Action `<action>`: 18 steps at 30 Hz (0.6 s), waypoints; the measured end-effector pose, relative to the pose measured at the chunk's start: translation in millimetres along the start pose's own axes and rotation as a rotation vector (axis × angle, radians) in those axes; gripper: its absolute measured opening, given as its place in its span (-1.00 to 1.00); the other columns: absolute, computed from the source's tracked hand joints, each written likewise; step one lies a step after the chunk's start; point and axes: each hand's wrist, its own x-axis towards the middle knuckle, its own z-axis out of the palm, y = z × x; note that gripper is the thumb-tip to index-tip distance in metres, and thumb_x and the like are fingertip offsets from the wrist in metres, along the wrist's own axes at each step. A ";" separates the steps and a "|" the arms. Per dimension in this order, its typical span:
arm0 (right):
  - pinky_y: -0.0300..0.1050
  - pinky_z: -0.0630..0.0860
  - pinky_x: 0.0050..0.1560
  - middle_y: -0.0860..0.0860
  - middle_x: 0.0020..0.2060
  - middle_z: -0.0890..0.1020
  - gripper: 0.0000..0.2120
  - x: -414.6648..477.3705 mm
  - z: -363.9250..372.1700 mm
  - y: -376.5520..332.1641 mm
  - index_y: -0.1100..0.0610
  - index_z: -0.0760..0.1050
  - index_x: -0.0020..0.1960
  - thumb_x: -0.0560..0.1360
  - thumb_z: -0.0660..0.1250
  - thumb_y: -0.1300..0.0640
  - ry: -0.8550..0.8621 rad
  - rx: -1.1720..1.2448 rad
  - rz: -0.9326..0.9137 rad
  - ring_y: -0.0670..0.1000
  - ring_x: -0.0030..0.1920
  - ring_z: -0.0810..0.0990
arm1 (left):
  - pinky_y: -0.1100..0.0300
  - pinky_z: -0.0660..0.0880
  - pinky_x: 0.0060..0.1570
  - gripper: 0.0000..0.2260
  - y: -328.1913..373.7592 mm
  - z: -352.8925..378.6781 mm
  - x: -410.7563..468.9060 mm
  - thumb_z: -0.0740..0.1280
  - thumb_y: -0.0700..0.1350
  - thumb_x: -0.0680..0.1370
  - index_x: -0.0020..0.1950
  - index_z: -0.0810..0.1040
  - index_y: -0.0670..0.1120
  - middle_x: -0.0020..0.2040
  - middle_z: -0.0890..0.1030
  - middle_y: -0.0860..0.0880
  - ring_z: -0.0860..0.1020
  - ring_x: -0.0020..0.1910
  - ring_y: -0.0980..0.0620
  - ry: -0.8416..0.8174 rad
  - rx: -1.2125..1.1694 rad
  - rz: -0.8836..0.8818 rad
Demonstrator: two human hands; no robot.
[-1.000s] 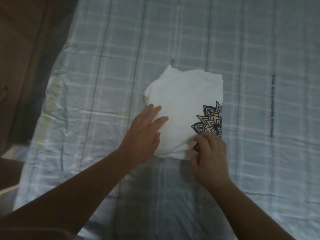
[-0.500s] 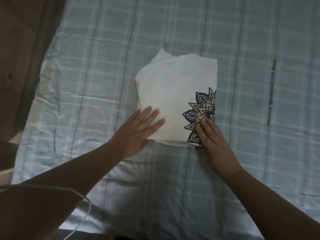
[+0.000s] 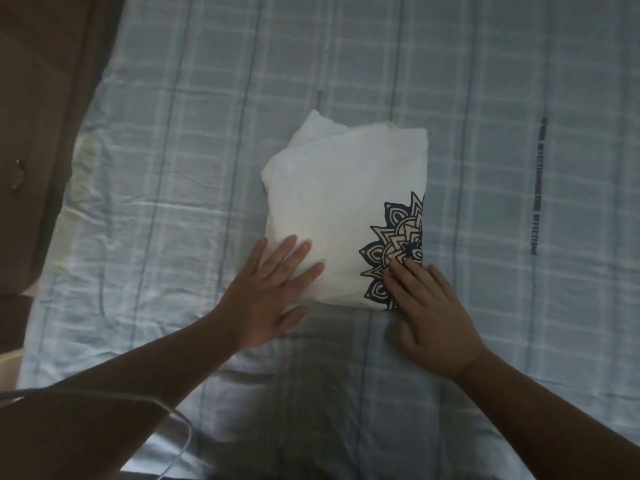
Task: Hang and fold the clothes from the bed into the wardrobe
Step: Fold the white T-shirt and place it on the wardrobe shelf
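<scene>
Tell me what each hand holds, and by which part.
Nothing is gripped. The left hand lies flat on the folded white shirt at its near left corner, the right hand at its near right corner.

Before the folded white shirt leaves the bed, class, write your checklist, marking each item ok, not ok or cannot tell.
1. Folded compactly: ok. The white shirt lies as a squarish bundle on the checked sheet.
2. Edges tidy: not ok. A layer pokes out at the far left corner.
3. Left hand placed: ok. It lies flat across the near left edge.
4. Right hand placed: ok. It rests flat on the mandala print.
5. Grip taken: not ok. Neither hand holds the shirt.
6. Wardrobe ready: cannot tell. Only a brown panel shows at left.
</scene>
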 end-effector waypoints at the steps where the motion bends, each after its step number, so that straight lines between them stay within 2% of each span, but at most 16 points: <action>1: 0.24 0.21 0.48 0.06 0.50 0.38 -0.41 4.7 -9.6 -2.8 0.13 0.47 0.43 0.40 0.24 0.06 0.064 0.045 0.013 0.11 0.53 0.27 | -0.30 0.10 0.49 -0.45 0.9 -6.5 3.9 0.18 0.17 0.62 0.59 0.26 0.02 0.62 0.16 -0.13 0.07 0.60 -0.18 0.023 -0.029 -0.013; 4: 0.19 0.33 0.36 0.05 0.32 0.56 -0.64 33.3 -37.4 -8.7 0.14 0.60 0.23 0.48 0.24 0.16 0.330 0.164 0.055 0.13 0.41 0.43 | -0.26 0.11 0.50 -0.52 1.9 -30.3 29.5 0.15 0.05 0.65 0.55 0.34 -0.08 0.58 0.26 -0.14 0.11 0.59 -0.17 0.149 -0.120 -0.055; 6: 0.19 0.28 0.43 0.10 0.39 0.50 -0.62 65.0 -49.8 -12.3 0.18 0.53 0.32 0.54 0.20 0.18 0.396 0.163 0.117 0.17 0.47 0.36 | -0.23 0.08 0.52 -0.53 3.2 -42.7 59.1 0.13 -0.02 0.64 0.55 0.32 -0.12 0.57 0.27 -0.16 0.11 0.60 -0.17 0.198 -0.120 -0.085; 9: 0.23 0.09 0.55 0.14 0.57 0.21 -0.48 115.9 -53.0 -14.6 0.16 0.21 0.56 0.64 0.04 0.04 0.286 0.018 0.270 0.17 0.59 0.09 | -0.21 0.05 0.54 -0.47 5.4 -47.6 105.7 0.12 0.01 0.64 0.58 0.23 -0.15 0.59 0.22 -0.18 0.07 0.60 -0.18 0.167 -0.069 -0.196; 11: 0.22 -0.01 0.57 0.14 0.61 0.08 -0.42 134.1 -41.5 -9.3 0.16 0.05 0.62 0.66 -0.07 -0.05 0.145 -0.077 0.312 0.16 0.61 -0.01 | -0.23 0.06 0.52 -0.42 -2.1 -37.9 120.2 0.10 0.10 0.64 0.60 0.18 -0.14 0.60 0.17 -0.20 0.05 0.60 -0.22 0.076 -0.027 -0.273; 14: 0.21 -0.07 0.58 0.11 0.62 0.01 -0.37 135.2 -13.2 7.4 0.13 -0.06 0.64 0.66 -0.09 -0.15 0.012 -0.146 0.299 0.14 0.62 -0.08 | -0.28 0.06 0.49 -0.38 -19.2 -11.1 115.3 0.09 0.21 0.62 0.62 0.14 -0.04 0.62 0.12 -0.18 0.03 0.59 -0.27 -0.010 0.008 -0.316; 18: 0.23 -0.08 0.57 0.08 0.63 -0.02 -0.35 137.1 6.7 20.9 0.09 -0.08 0.64 0.64 -0.06 -0.16 0.022 -0.129 0.286 0.11 0.62 -0.11 | -0.31 0.03 0.49 -0.37 -24.6 13.2 114.0 0.10 0.23 0.60 0.63 0.12 0.03 0.63 0.10 -0.15 0.00 0.59 -0.29 0.019 0.000 -0.326</action>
